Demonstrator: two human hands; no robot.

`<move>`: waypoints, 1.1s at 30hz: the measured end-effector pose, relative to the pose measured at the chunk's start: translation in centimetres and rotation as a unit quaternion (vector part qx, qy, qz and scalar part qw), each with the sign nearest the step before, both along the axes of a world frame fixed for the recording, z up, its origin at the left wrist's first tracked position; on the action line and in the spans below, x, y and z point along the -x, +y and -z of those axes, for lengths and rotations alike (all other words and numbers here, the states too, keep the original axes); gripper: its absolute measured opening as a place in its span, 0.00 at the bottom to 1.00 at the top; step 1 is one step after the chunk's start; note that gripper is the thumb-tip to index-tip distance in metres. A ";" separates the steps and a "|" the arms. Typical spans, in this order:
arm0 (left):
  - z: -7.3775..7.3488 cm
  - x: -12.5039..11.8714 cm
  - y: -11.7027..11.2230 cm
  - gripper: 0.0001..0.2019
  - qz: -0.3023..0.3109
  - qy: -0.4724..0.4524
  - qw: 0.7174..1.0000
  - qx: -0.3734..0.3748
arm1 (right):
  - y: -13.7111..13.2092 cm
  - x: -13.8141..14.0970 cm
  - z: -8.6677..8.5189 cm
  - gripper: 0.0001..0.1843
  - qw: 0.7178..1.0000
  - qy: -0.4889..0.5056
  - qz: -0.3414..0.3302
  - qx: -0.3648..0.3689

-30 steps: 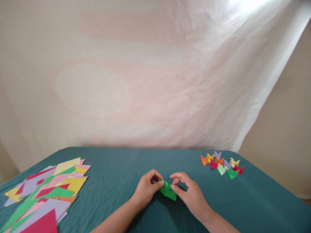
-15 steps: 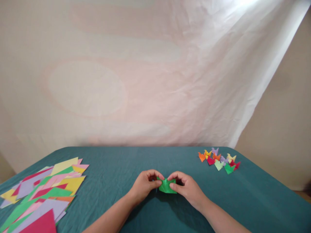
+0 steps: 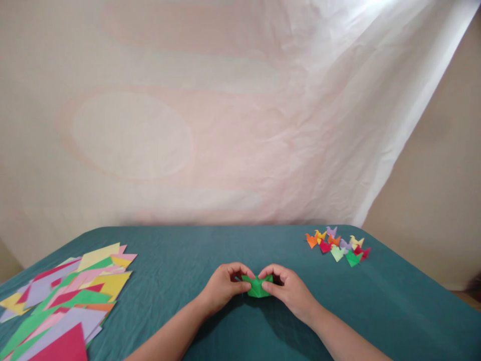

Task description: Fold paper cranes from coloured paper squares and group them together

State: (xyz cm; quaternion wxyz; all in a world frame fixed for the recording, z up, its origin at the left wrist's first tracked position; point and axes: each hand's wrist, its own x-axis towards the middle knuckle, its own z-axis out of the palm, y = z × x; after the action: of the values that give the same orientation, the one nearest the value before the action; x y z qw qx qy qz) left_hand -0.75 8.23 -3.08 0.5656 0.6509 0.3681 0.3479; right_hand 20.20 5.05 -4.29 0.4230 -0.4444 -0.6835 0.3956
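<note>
Between my two hands is a small piece of folded green paper [image 3: 258, 288], creased and partly covered by my fingers. My left hand [image 3: 226, 286] pinches its left side, thumb in front and fingertips at the upper edge. On the right side, my right hand [image 3: 288, 288] pinches it in the same way, its thumb pressed on the front face. The thumbs are a little apart, and the green paper shows between and below them. Its back is hidden from me.
Many loose coloured paper sheets [image 3: 75, 296] lie overlapping on the table's left side. Several small folded paper birds [image 3: 337, 253] stand in a group at the back right. A dark green cloth covers the table [image 3: 180, 250]; a pale sheet [image 3: 225, 125] hangs behind it.
Both hands keep their pinch on the green paper. Its upper right part shows more behind my right fingers, and its lower edge looks slightly narrower. The view has shifted slightly.
</note>
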 end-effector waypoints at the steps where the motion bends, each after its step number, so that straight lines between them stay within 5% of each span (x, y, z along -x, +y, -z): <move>1: 0.0 -0.1 -0.1 0.08 -0.002 0.017 1.000 -0.008 | 0.0 0.0 -0.1 0.09 1.000 -0.005 0.003 -0.002; 18: 0.0 -0.8 -0.9 0.10 -0.079 0.135 0.979 -0.130 | -1.1 1.4 -0.5 0.10 0.985 -0.122 0.074 -0.097; 33: -0.6 -0.5 -0.9 0.07 -0.059 0.185 0.961 -0.196 | -1.6 1.7 -0.3 0.08 0.965 -0.185 0.075 -0.169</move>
State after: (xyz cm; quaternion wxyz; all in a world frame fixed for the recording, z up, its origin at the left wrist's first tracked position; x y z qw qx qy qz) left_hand -0.25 7.36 -2.47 0.3273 0.7790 0.4289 0.3195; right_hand 18.45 3.47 -4.03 0.3865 -0.4822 -0.7714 0.1517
